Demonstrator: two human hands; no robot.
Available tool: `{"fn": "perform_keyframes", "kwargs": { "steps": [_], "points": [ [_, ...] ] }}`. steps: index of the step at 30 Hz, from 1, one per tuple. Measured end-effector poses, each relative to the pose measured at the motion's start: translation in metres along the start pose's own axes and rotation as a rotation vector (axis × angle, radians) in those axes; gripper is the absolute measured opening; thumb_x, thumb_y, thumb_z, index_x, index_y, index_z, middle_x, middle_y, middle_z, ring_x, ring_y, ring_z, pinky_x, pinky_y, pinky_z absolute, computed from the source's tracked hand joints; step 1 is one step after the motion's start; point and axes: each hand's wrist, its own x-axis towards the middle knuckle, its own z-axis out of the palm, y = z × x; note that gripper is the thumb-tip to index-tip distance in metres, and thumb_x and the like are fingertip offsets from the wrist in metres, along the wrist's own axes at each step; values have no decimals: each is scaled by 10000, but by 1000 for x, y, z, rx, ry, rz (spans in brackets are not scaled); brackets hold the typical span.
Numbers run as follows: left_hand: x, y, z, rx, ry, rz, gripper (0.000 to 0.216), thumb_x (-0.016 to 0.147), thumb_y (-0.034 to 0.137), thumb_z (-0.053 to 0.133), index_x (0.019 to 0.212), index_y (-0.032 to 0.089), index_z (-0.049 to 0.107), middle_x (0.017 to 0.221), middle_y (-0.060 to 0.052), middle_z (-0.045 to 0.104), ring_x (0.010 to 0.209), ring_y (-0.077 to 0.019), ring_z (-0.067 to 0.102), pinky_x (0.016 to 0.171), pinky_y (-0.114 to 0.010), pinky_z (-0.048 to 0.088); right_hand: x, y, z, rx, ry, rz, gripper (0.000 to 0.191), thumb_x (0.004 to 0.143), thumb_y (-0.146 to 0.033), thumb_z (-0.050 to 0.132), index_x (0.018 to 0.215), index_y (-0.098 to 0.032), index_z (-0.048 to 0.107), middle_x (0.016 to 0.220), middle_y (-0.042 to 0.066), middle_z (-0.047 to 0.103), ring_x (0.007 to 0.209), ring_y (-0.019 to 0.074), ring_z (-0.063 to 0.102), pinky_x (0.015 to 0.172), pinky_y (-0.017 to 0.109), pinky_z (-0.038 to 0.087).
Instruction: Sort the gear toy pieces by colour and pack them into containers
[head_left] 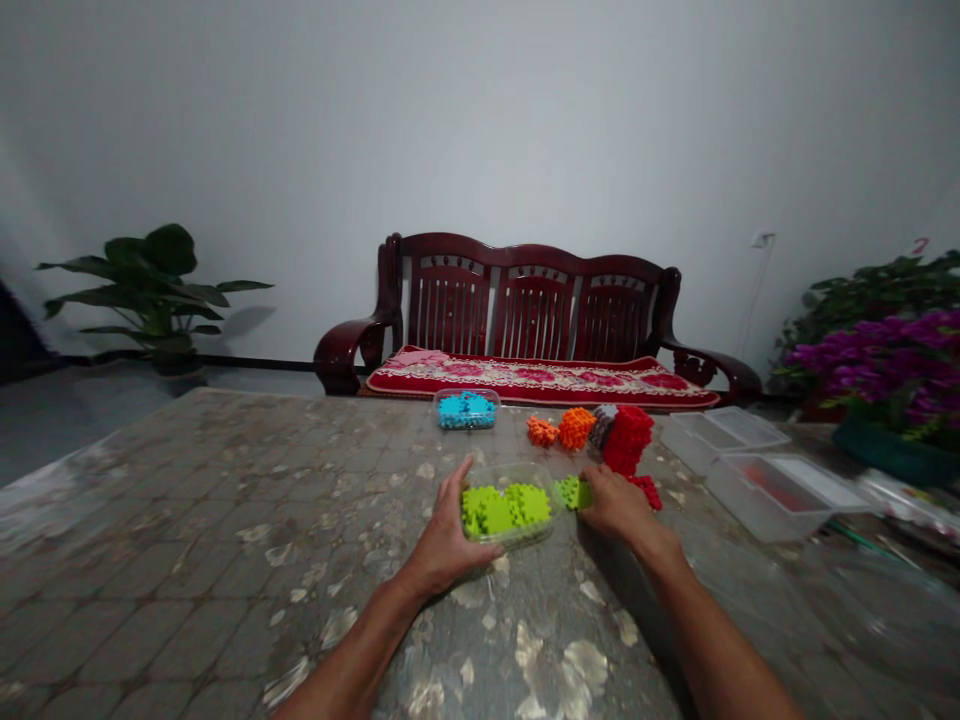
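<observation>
My left hand point(448, 530) grips the near left side of a clear plastic box point(517, 540), thumb along the front and fingers at the left wall. Lime-green notched plastic building pieces point(506, 508) fill much of that box. Just right of it, my right hand point(615, 500) is closed on a green building piece point(571, 492), partly covered by the fingers. Behind the right hand stands a stack of red pieces point(628, 438), with more red ones lower beside the hand. Orange pieces point(576, 428) and some grey pieces point(602, 425) sit to its left.
A clear box of blue pieces point(466, 410) stands near the table's far edge. Clear plastic containers point(780, 495) lie at the right, by purple flowers point(892, 360). Across the patterned table point(187, 560) is a wooden bench point(525, 310) with a red cover.
</observation>
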Motion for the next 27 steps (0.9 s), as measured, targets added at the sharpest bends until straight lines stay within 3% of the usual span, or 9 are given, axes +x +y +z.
{"fn": "perform_keyframes", "kwargs": {
  "steps": [6, 12, 19, 23, 27],
  "points": [
    [0, 0, 1, -30, -12, -37, 1153, 576, 260, 847, 1585, 245, 289, 1568, -157, 376, 1382, -348, 476, 1199, -542, 362, 1, 4, -10, 67, 55, 79, 524, 856, -152, 521, 1364, -195, 640, 1272, 137, 734, 1178, 295, 680, 827, 325, 470],
    [0, 3, 1, -24, 14, -48, 1130, 581, 254, 838, 1576, 231, 302, 1560, -169, 393, 1374, -346, 488, 1196, -528, 369, 2, 15, -16, 117, 44, 76, 423, 864, -167, 498, 1206, -206, 744, 1244, 110, 759, 1168, 277, 689, 813, 301, 461],
    [0, 2, 1, -21, 24, -37, 1110, 584, 252, 833, 1568, 234, 321, 1559, -163, 407, 1368, -353, 495, 1194, -538, 370, 14, 17, -2, 322, -73, -138, 418, 782, -84, 509, 1058, -208, 799, 1065, 28, 810, 980, 185, 734, 791, 233, 466],
    [1, 1, 1, -18, 26, -39, 1112, 583, 263, 841, 1567, 227, 322, 1556, -163, 414, 1371, -352, 493, 1202, -539, 360, 18, 31, 0, 300, 55, -28, 485, 796, -96, 524, 1214, -193, 749, 1241, 69, 766, 1138, 221, 694, 882, 261, 469],
    [1, 1, 0, -16, 30, -23, 1111, 571, 255, 841, 1558, 229, 333, 1550, -157, 417, 1383, -353, 475, 1211, -539, 347, 13, 44, 2, 148, 5, -6, 585, 745, -161, 649, 1327, -199, 696, 1343, 124, 710, 1225, 305, 649, 930, 324, 473]
  ]
}}
